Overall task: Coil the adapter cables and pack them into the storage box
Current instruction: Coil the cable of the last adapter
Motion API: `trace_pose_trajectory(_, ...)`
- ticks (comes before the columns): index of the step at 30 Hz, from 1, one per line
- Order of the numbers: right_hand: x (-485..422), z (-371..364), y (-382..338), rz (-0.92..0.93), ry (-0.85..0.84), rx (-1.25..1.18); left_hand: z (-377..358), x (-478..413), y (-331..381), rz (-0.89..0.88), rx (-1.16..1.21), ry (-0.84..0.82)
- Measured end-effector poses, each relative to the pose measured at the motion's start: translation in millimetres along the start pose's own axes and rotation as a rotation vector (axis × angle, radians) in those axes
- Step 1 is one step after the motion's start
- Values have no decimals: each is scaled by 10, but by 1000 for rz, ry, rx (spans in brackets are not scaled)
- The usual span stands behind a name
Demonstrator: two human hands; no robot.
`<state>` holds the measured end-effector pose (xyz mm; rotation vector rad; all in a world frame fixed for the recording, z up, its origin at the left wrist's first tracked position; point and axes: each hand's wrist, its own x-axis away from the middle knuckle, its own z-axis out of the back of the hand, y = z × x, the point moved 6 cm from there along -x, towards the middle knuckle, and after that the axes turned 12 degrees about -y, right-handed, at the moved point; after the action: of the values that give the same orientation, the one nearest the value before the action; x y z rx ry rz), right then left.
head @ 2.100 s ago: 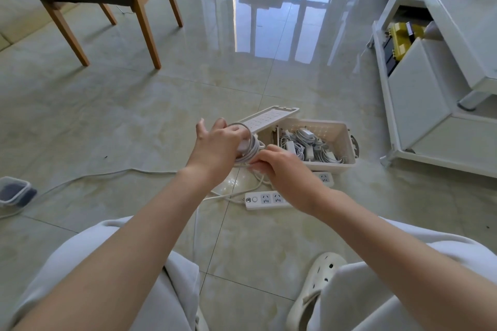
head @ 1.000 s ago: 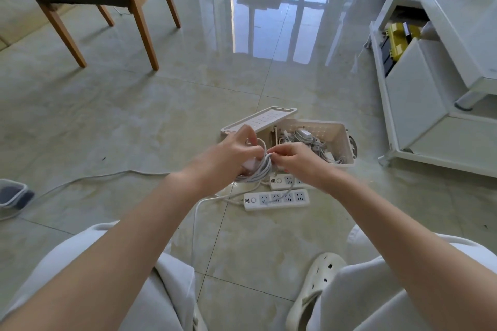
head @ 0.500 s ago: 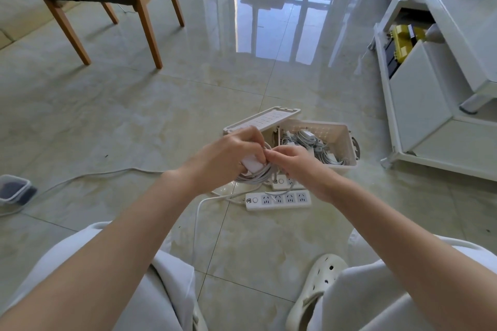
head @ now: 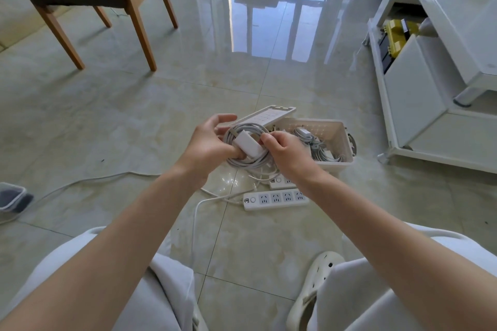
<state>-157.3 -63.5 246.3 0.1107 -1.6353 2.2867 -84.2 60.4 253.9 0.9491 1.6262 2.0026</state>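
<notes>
Two hands hold one bundle: your left hand (head: 212,142) pinches the coiled cable (head: 250,162), its thumb pressed at the near end of the white adapter brick (head: 248,145), while your right hand (head: 286,154) curls its fingers round the coil's right side. Half a second ago your left fingers were folded down over the bundle and hid most of it. Now they are lifted and spread above the loops, so the brick shows lying slantwise across the coil. How your left fingers sit behind the loops is hidden; perhaps they only support it. The bundle hangs in the air just in front of the storage box (head: 337,140), not inside it. The box's lid (head: 269,115) rests tilted at its left end. Below your wrists a power strip (head: 277,198) lies on the floor (head: 134,115), where it lay before.
</notes>
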Motion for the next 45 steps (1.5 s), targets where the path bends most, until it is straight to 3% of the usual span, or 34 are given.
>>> trace_pose_trajectory(4, -7, -46, 2, -19, -19, -51, 2, 6, -78, 87, 342, 16)
trace_pose_trajectory(9, 16, -64, 8, -47, -7, -82, -82, 5, -85, 23, 357, 59)
trace_pose_trajectory(13, 28, -28, 17, -82, 16, -75, -77, 119, 217, -373, -610, 198)
trace_pose_trajectory(17, 47, -62, 46, -68, 41, 115, -205, 143, 167, -375, -891, 143)
trace_pose_trajectory(19, 59, -77, 65, -63, 61, 154, -230, 154, 183, -394, -869, 130)
trace_pose_trajectory(23, 55, -105, 132, -95, 39, 127, -196, 144, 186, -204, -440, 93)
trace_pose_trajectory(28, 6, -205, 213, -153, 0, -248, -309, 89, -141, 27, 152, 115)
trace_pose_trajectory(31, 9, -289, 215, -162, -29, -384, -375, 72, -255, 67, 169, 158)
trace_pose_trajectory(37, 24, -396, 195, -73, -133, -287, -208, -2, -240, 16, 125, 186)
trace_pose_trajectory(39, 58, -373, 156, -28, -185, -197, -158, -16, -213, -2, 168, 157)
trace_pose_trajectory(42, 104, -296, 132, 78, -185, 201, -55, -31, -187, -8, 187, 137)
trace_pose_trajectory(45, 185, -145, 86, 283, 46, 727, -35, -27, -197, 14, 167, 109)
